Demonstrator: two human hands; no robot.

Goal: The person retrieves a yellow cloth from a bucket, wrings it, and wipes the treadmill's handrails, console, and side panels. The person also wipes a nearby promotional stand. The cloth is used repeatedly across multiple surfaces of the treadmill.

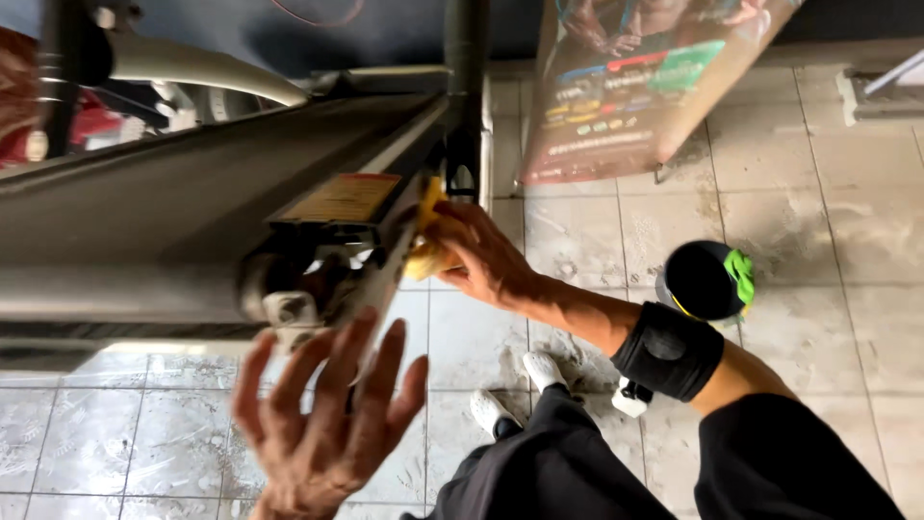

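**Inspector:** Begin at the far left, and place everything against the treadmill.

**Assistant:** The treadmill is a dark, long deck running from the left edge toward upper centre, its end raised off the tiled floor. Behind its left end there are red and silver parts, too blurred to identify.

**Inspector:** The near end of the treadmill?

**Assistant:** A roller end and grey bracket show at the underside corner. A yellow-and-red label lies on the side rail just above it.

**Inspector:** Left hand?

**Assistant:** The left hand is directly below that corner, fingers spread wide and pointing up, palm open, gripping nothing. The fingertips reach the bracket's lower edge; contact cannot be confirmed.

**Inspector:** Right hand?

**Assistant:** The right hand is at the treadmill's right edge, fingers curled over a yellow cloth and pressing it against the rail. A black band wraps the forearm.

**Inspector:** Further right of the treadmill?

**Assistant:** A dark upright post rises at the edge above the cloth. A printed banner leans against the wall beyond it. A black round object with a green patch sits on the dusty tiles, well clear of the treadmill. The person's white shoes and black trousers stand below the right arm.
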